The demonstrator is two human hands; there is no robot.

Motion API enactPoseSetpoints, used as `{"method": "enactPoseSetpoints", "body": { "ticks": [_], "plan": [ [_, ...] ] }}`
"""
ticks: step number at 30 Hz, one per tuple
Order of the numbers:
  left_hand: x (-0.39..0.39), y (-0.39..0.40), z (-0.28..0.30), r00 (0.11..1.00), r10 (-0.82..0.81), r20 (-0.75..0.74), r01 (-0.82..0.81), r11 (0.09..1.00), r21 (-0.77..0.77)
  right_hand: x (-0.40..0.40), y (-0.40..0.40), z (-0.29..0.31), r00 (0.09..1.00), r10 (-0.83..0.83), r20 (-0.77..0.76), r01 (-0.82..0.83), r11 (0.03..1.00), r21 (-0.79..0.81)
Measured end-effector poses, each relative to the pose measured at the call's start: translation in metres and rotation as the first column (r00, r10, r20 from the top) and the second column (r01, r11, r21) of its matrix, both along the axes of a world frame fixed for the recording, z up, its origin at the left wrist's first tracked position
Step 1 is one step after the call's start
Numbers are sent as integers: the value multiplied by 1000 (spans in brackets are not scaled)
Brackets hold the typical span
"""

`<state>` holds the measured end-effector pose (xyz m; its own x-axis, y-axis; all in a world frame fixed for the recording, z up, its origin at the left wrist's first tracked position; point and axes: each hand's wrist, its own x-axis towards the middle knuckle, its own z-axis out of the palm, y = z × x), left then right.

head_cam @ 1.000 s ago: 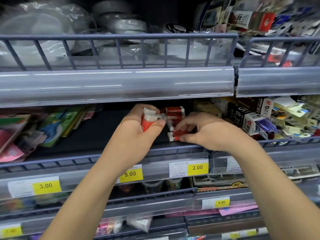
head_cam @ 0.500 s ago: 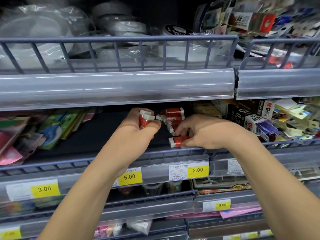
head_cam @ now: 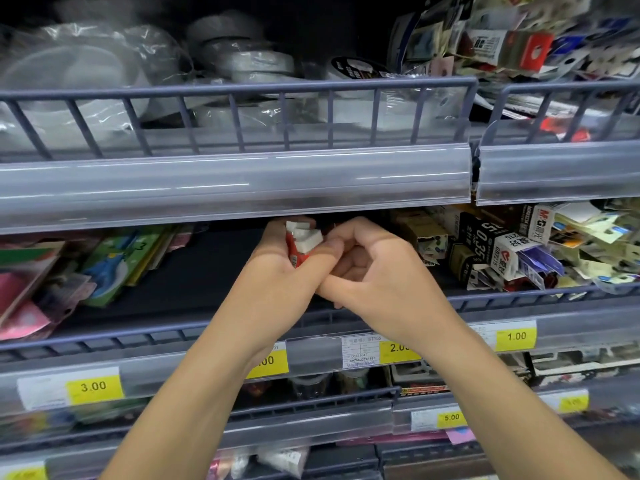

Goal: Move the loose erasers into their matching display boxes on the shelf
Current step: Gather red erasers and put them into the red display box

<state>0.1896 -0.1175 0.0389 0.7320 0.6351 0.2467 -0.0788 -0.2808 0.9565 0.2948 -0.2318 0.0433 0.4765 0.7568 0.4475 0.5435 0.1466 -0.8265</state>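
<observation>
Left hand (head_cam: 277, 271) curled round a bundle of red-and-white erasers (head_cam: 302, 244), white ends up, held above the dark shelf (head_cam: 180, 289) just under the upper rail. Right hand (head_cam: 374, 271) touching the left, fingers curled inward; contents, if any, hidden. Lead-refill boxes (head_cam: 485, 244) to the right, yellow price tags (head_cam: 94, 388) along the rail below.

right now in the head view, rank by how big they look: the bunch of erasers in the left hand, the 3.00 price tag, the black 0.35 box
1. black 0.35 box
2. yellow 3.00 price tag and the bunch of erasers in the left hand look about alike; the hand hides part of the erasers and the tag sits nearer the camera, so no ranking.
</observation>
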Motion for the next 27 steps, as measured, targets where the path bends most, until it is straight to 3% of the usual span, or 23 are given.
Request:
{"method": "enactPoseSetpoints", "body": {
  "ticks": [6,8,10,12,15,27],
  "plan": [
    [0,7,-5,1000,-8,17,8,1000,-26,16,-6,5,995,98,3,-97,993,-68],
    [0,11,-6,999,-7,38,10,997,-79,36,-9,5,996,-17,90,25,995,-92],
    [-1,15,-6,999,-2,44,7,994,-108,56,-9,5,948,-141,285,210,951,-226],
    [-3,17,-6,999,-10,39,14,996,-88,69,-6,4,889,-115,444,317,854,-413],
    [-2,19,-7,1000,-14,24,16,998,-60,76,-1,2,876,-14,482,328,749,-575],
    [-1,19,-6,999,-36,-8,35,995,-98,77,11,8,819,34,573,366,738,-567]
  ]
}}
